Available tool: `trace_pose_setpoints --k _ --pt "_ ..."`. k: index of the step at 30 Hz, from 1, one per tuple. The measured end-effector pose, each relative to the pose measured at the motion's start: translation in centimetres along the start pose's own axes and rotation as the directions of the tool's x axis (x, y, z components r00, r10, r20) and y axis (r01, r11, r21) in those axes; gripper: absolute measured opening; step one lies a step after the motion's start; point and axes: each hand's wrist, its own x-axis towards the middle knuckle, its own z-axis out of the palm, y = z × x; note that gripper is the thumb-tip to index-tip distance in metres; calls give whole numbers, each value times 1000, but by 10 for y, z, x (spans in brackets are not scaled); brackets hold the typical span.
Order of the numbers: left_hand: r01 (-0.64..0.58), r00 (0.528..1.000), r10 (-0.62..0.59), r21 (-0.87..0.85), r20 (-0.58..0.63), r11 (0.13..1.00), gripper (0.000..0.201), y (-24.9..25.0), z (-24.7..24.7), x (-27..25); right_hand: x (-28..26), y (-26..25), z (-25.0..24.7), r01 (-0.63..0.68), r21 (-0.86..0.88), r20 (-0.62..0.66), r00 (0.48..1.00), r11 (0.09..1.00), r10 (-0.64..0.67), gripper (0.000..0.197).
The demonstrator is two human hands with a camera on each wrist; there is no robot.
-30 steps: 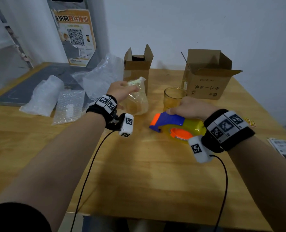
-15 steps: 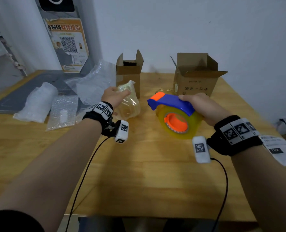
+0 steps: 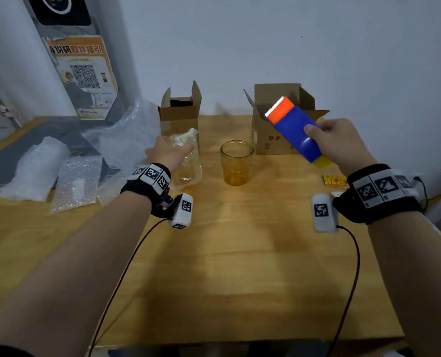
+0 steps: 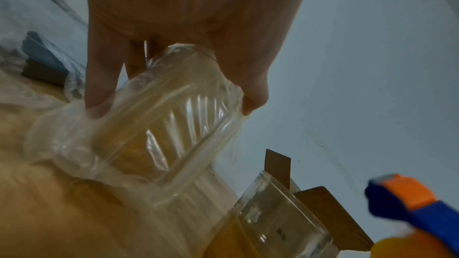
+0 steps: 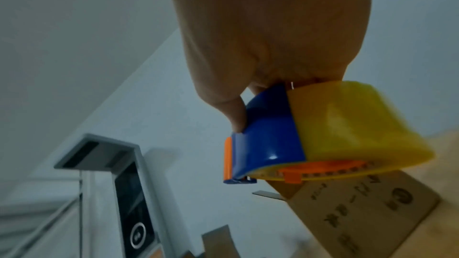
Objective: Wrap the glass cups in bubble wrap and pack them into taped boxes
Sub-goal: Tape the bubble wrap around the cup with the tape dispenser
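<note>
Gripping the wrapped cup [image 3: 186, 161] just left of the bare glass cup [image 3: 236, 162], the left hand [image 3: 169, 153] pinches slick, soft film over fragile glass; hold its sides. The right hand [image 3: 340, 143] clasps the light tape dispenser [image 3: 295, 130], raised above that cup.

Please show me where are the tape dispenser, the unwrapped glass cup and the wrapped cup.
tape dispenser [image 3: 295, 130]: head view, on its blue body.
unwrapped glass cup [image 3: 236, 163]: head view, on its front wall.
wrapped cup [image 4: 159, 130]: left wrist view, on the plastic-covered side.
</note>
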Motion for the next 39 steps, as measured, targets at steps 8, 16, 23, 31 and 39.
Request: trace_pose_setpoints --k 8,16,23,31,39 --pt "6 1000 -6 -22 3 1000 99 -2 -1 3 43 54 36 -81 -535 116 979 841 168 39" --pt "-49 999 49 -100 -8 994 88 -6 -5 0 52 68 72 -68 -591 189 957 803 221 39" --pt "-85 996 83 -189 -18 978 73 -13 -18 -9 37 68 81 -99 -568 207 944 817 258 35" --pt "-67 987 99 -242 123 968 73 -15 -36 -27 13 -5 78 17 -248 -87 995 969 -40 38" --pt "-124 963 172 -222 208 967 68 -13 -38 -46 -12 -58 105 155 -55 20 988 986 -154 35"
